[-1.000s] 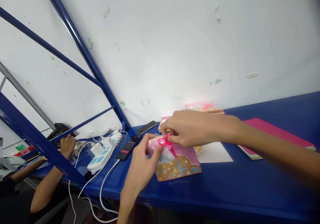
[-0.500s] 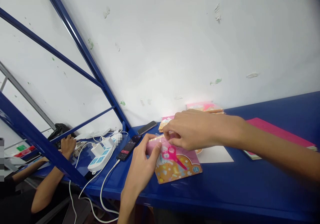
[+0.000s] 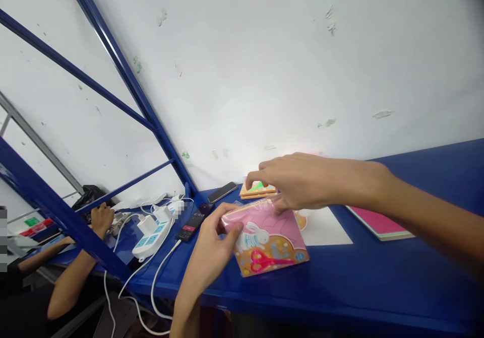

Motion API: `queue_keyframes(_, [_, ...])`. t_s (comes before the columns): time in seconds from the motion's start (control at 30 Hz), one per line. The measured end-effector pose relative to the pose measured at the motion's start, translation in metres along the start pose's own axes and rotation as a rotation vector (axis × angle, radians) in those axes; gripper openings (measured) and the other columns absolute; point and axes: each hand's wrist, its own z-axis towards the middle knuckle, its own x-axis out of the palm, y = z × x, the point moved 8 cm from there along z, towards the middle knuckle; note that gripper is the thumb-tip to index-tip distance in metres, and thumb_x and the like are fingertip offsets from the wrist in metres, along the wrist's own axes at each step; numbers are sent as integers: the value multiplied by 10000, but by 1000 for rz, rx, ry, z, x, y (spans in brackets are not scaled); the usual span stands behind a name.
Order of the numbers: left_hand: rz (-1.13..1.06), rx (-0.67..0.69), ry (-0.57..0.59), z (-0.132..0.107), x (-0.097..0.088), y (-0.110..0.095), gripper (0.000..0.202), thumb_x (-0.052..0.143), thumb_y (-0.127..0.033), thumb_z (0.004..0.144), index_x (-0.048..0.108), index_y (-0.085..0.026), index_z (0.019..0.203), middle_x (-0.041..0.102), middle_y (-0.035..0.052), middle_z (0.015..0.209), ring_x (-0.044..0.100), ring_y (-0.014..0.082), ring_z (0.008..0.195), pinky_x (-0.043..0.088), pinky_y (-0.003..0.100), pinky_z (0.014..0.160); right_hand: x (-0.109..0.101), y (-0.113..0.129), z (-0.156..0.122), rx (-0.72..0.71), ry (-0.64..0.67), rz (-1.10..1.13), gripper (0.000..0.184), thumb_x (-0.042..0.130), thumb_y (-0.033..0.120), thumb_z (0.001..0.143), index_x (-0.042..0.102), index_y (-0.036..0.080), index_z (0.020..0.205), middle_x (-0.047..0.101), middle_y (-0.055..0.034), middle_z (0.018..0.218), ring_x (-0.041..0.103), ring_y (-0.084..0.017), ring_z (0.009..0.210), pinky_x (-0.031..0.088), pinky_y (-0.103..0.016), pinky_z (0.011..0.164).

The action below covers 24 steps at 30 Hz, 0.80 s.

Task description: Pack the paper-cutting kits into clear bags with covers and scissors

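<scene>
My left hand (image 3: 215,242) grips the left side of a pink and orange paper-craft booklet (image 3: 278,222) in a clear plastic sleeve, thumb on its front. The booklet's cover shows a white rabbit. A pair of pink scissors (image 3: 264,261) lies along its lower edge, seemingly under the plastic. My right hand (image 3: 291,179) is over the upper right edge with its fingers apart; the thumb is at the sleeve's top edge, and whether it presses there I cannot tell. A white sheet (image 3: 328,232) lies behind the booklet, partly covered.
Small stacked booklets (image 3: 259,191) lie by the wall. At left are a dark phone (image 3: 222,192), a lit phone (image 3: 194,222) on a cable and a white power strip (image 3: 155,240). A pink pad (image 3: 381,222) lies right. Beyond the blue frame (image 3: 132,91) is another person's hand (image 3: 102,219).
The scissors have slid down from the middle of the booklet to its lower edge and turned nearly level. My right hand has moved up and right, its fingers spreading from a pinch.
</scene>
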Motion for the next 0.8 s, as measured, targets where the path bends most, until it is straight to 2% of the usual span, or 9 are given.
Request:
queue_keyframes(0.07, [-12, 1, 3, 1, 0, 0, 273, 642, -404, 912, 658, -182, 1071, 711, 78, 1092, 679, 254, 958, 543, 310, 781, 6, -6, -3, 79, 120, 7, 595, 740, 237, 711, 652, 284, 1298, 712, -75, 1054, 630, -233, 825, 336, -280, 583])
queue_keyframes(0.13, [-20, -5, 0, 1, 0, -1, 270, 658, -400, 905, 666, -187, 1071, 719, 72, 1090, 687, 250, 962, 552, 308, 783, 9, -9, -7, 136, 208, 18, 483, 712, 234, 747, 698, 276, 1228, 715, -71, 1017, 618, -207, 741, 329, -280, 563])
queue_keyframes(0.27, [-26, -27, -8, 0, -2, 1, 271, 681, -404, 891, 670, -197, 1067, 734, 56, 1057, 703, 238, 932, 564, 299, 757, 1, -3, -9, 88, 169, 32, 253, 583, 264, 876, 751, 256, 1064, 713, -65, 944, 554, -164, 637, 310, -292, 557])
queue_keyframes(0.43, [-36, -36, -5, -1, -5, 6, 333, 689, -414, 887, 656, -195, 1136, 728, 70, 1125, 708, 242, 950, 573, 312, 781, -3, 1, -13, 55, 169, 45, 265, 483, 252, 930, 710, 221, 796, 664, -32, 710, 447, -138, 516, 268, -319, 539])
queue_keyframes(0.5, [-32, -40, -19, -1, -6, 9, 334, 678, -429, 893, 652, -194, 1129, 731, 68, 1090, 708, 238, 927, 568, 305, 757, -3, 1, -14, 47, 182, 68, 242, 495, 253, 920, 703, 227, 799, 664, -26, 705, 464, -141, 523, 273, -319, 540])
queue_keyframes(0.6, [-15, -28, -25, 0, -7, 8, 305, 659, -439, 902, 662, -196, 1086, 731, 59, 1038, 702, 227, 897, 551, 286, 731, -1, -3, -16, 62, 195, 120, 142, 584, 256, 853, 705, 248, 926, 696, -26, 829, 535, -152, 583, 302, -303, 539])
queue_keyframes(0.7, [-5, -4, -23, 0, -6, 4, 289, 646, -436, 910, 670, -200, 1074, 727, 55, 1026, 693, 224, 893, 542, 283, 735, 1, -10, -15, 108, 186, 124, 278, 674, 240, 754, 668, 253, 1032, 694, -37, 938, 580, -173, 668, 327, -290, 545])
queue_keyframes(0.8, [-2, 7, -10, 0, -5, 2, 296, 623, -445, 924, 667, -198, 1081, 725, 62, 1018, 681, 226, 892, 532, 287, 738, 6, -13, -15, 130, 217, 124, 282, 686, 214, 717, 651, 264, 993, 688, -23, 947, 587, -181, 692, 332, -292, 550])
